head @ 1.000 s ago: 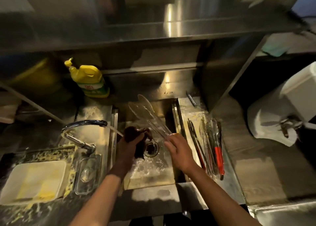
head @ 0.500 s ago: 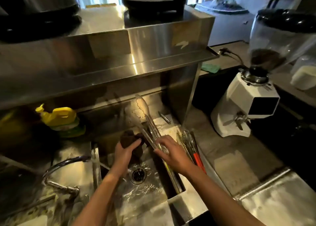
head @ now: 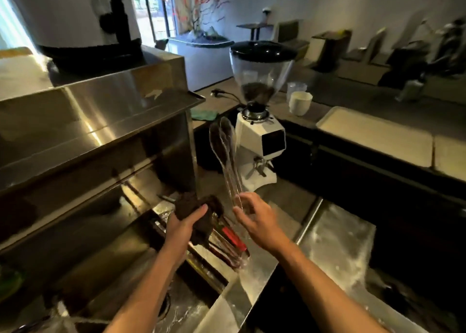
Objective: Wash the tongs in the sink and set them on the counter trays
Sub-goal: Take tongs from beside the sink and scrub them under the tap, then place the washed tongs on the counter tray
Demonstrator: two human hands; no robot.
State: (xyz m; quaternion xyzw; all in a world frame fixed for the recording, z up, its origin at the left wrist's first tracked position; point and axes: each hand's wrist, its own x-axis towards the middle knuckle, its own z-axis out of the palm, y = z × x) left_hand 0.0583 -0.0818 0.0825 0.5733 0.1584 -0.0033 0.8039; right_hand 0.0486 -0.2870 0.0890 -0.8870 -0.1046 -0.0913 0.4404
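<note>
Head view: since half a second ago my right hand (head: 257, 221) has lifted the clear plastic tongs (head: 225, 153) off the sink (head: 113, 269). They stand upright before the white grinder (head: 261, 141), slim arms together, my fingertips pinching the hinge end. My left hand (head: 182, 232) grips a dark, coarse scouring pad (head: 196, 205)

Clear tongs (head: 225, 153): lower ends vanish behind the fingers of the right grip (head: 258, 219); hinge unseen. Red-handled tongs (head: 233, 239) on the bench: far ends covered by the left grip (head: 182, 228) and its dark pad (head: 195, 206); count unclear. Sink (head: 191, 312): drain half hidden by left forearm, basin cut by bottom edge. Green object (head: 10, 282) cropped at left edge, unidentifiable. Background right smeared.
</note>
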